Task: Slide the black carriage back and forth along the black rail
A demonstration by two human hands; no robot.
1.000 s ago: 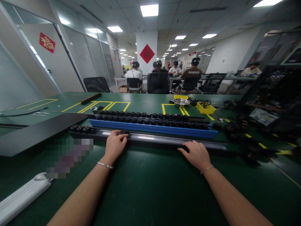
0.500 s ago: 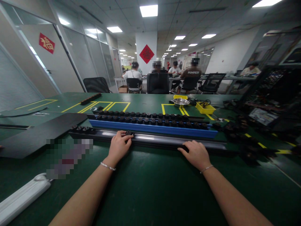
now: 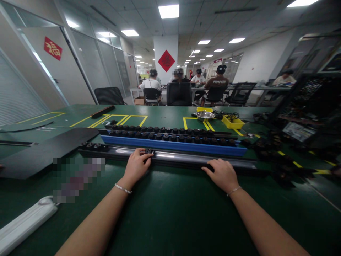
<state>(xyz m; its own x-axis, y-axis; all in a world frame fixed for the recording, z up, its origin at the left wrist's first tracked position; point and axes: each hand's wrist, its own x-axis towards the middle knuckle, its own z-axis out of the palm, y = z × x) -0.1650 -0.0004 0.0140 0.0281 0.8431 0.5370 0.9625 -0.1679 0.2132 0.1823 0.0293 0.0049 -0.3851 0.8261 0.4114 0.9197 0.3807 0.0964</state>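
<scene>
A long dark rail (image 3: 178, 157) with a shiny top channel lies across the green table. My left hand (image 3: 136, 166) is closed on a small black block (image 3: 149, 151) seated on the rail, left of its middle. My right hand (image 3: 222, 175) grips the rail farther right, thumb on the near side and fingers over the top; its fingertips are partly hidden. Several similar black blocks (image 3: 93, 146) sit at the rail's left end. Just behind lies a blue rail (image 3: 173, 146), with a row of black blocks along it.
A dark flat panel (image 3: 48, 153) lies at left, near a white strip-like object (image 3: 26, 225). Beyond the rails stand a metal bowl (image 3: 205, 115) and a yellow bin (image 3: 233, 122). Dark parts (image 3: 282, 170) clutter the right side. People sit at far desks.
My left hand has slid slightly to the right along the rail with the black block. My right hand stays in nearly the same place on the rail.
</scene>
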